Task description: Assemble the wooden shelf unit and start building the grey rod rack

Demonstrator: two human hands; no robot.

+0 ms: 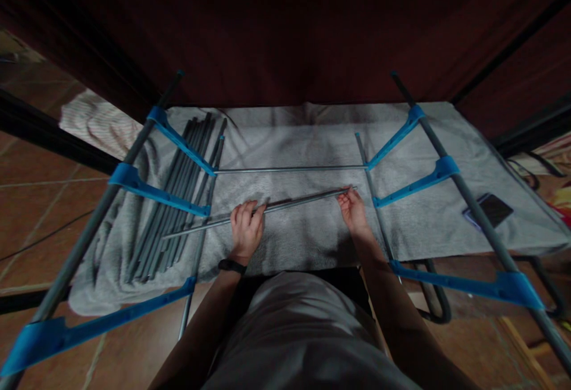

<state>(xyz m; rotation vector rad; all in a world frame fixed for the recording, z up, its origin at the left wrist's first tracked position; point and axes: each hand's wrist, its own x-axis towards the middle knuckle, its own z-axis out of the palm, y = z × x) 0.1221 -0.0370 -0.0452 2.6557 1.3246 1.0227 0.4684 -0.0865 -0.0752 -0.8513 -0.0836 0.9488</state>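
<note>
A thin grey metal rod (303, 201) lies slantwise between my hands, its left end lower than its right. My left hand (248, 223) is closed over the rod left of its middle. Near the right end, my right hand (351, 204) pinches the rod between thumb and fingers. Behind it, a similar crossbar (289, 169) runs between two side frames. Blue plastic brackets join the tubes of the left frame (163, 200) and of the right frame (410, 189). The rod's left end passes over the left frame's inner tube; I cannot tell whether they touch.
Several loose grey tubes (178, 200) lie bundled on the grey cloth (285, 140) at the left. A phone (491, 210) rests on the cloth behind the right frame's outer tube. A dark red panel (285, 33) stands at the back. Tiled floor (49, 211) shows at the left.
</note>
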